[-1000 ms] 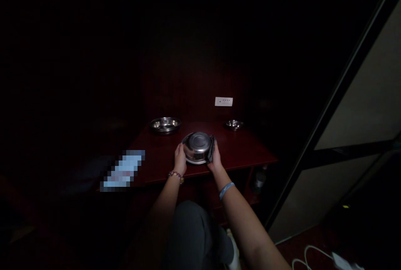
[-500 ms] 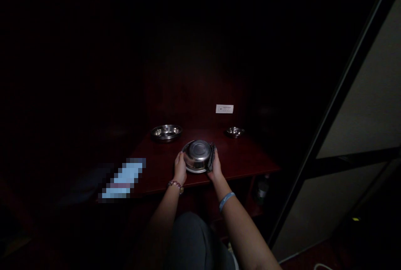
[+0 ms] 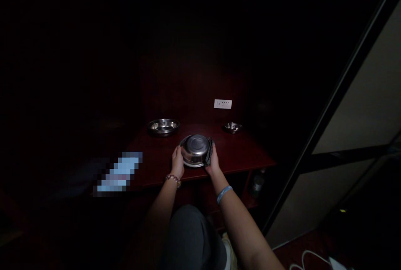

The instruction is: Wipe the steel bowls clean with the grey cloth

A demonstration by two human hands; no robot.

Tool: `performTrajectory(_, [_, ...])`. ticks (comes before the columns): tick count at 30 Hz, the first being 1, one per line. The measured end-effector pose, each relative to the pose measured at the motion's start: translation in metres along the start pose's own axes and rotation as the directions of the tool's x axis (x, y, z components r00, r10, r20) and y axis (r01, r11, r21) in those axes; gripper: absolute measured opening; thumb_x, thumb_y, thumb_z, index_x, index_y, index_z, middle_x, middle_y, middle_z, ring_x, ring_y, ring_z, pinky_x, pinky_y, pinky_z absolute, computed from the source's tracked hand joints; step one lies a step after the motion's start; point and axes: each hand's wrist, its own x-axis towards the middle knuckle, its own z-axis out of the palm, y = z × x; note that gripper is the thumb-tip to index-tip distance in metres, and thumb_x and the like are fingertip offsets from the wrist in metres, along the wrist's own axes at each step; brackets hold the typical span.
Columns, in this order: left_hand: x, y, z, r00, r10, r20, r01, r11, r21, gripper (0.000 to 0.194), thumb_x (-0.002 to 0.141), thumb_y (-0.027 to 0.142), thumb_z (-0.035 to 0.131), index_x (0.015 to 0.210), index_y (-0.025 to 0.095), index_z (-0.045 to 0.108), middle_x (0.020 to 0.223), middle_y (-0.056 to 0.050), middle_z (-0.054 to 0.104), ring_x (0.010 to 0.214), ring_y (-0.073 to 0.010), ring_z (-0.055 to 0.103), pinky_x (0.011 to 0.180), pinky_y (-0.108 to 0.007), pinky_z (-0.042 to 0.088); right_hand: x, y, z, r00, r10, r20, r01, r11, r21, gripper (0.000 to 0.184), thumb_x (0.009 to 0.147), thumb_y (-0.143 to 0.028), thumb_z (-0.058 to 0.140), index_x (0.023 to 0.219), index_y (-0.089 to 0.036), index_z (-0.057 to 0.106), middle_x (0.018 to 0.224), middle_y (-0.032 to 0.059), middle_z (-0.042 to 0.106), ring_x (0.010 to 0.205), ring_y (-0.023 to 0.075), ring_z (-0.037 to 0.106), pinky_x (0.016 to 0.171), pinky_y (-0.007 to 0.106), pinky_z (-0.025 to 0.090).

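Observation:
A shiny metal bowl (image 3: 194, 151) is bottom up between my two hands, above the front part of the dark red desk (image 3: 250, 157). My left hand (image 3: 177, 162) grips its left rim, fingers partly hidden beneath. My right hand (image 3: 213, 161) presses a dark grey cloth (image 3: 209, 151) against the right side of the bowl, with the fingers mostly behind the cloth. Whether the bowl touches the desk I cannot tell.
A wide metal bowl (image 3: 163, 127) stands at the back left, a small metal bowl (image 3: 232, 127) at the back right. The wall has a white socket panel (image 3: 222, 104). A bottle (image 3: 257, 183) sits below the desk. A sliding door panel (image 3: 351, 144) bounds the right side.
The whole view has shifted slightly, so everything sits a little higher and further left. Both hands keep their hold on the upturned bowl and the cloth.

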Motion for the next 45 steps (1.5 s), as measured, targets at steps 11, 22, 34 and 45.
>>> performTrajectory(11, [-0.0016, 0.0038, -0.0011, 1.000, 0.021, 0.020, -0.021, 1.000, 0.001, 0.027, 0.086, 0.038, 0.062, 0.099, 0.015, 0.069, 0.111, -0.010, 0.073, 0.115, -0.0229, 0.065, 0.113, -0.041, 0.042, 0.0003, 0.0007, 0.0003, 1.000, -0.014, 0.015, 0.014, 1.000, 0.010, 0.053, 0.099, -0.054, 0.038, 0.125, -0.018, 0.066, 0.131, 0.0100, 0.071, 0.125, 0.0230, 0.065, 0.117, 0.045, 0.042])
performTrajectory(22, [0.0009, 0.0027, -0.0007, 1.000, 0.016, 0.022, -0.015, 1.000, -0.017, 0.022, 0.086, 0.033, 0.060, 0.096, 0.015, 0.069, 0.111, -0.010, 0.073, 0.109, -0.0211, 0.066, 0.112, -0.040, 0.042, 0.0015, 0.0030, -0.0017, 0.998, -0.046, 0.034, 0.048, 0.997, -0.055, 0.057, 0.100, -0.055, 0.033, 0.128, -0.017, 0.063, 0.131, 0.0113, 0.071, 0.125, 0.0222, 0.065, 0.117, 0.046, 0.042])
performTrajectory(34, [-0.0025, 0.0079, 0.0018, 1.000, 0.006, 0.011, -0.005, 1.000, -0.019, 0.022, 0.085, 0.035, 0.060, 0.094, 0.016, 0.069, 0.105, -0.008, 0.074, 0.107, -0.0214, 0.066, 0.110, -0.039, 0.044, 0.0018, -0.0003, 0.0008, 0.999, -0.045, -0.004, 0.044, 0.991, -0.123, 0.059, 0.101, -0.053, 0.028, 0.129, -0.015, 0.064, 0.129, 0.0128, 0.071, 0.125, 0.0232, 0.065, 0.113, 0.046, 0.047])
performTrajectory(45, [-0.0015, 0.0057, 0.0017, 0.999, 0.027, 0.034, -0.026, 0.999, -0.022, 0.025, 0.084, 0.037, 0.061, 0.096, 0.017, 0.068, 0.111, -0.009, 0.073, 0.109, -0.0219, 0.065, 0.109, -0.039, 0.044, -0.0009, -0.0031, 0.0022, 1.000, -0.008, -0.024, 0.006, 0.998, -0.060, 0.053, 0.101, -0.052, 0.033, 0.122, -0.017, 0.067, 0.124, 0.0102, 0.074, 0.124, 0.0213, 0.066, 0.116, 0.044, 0.044])
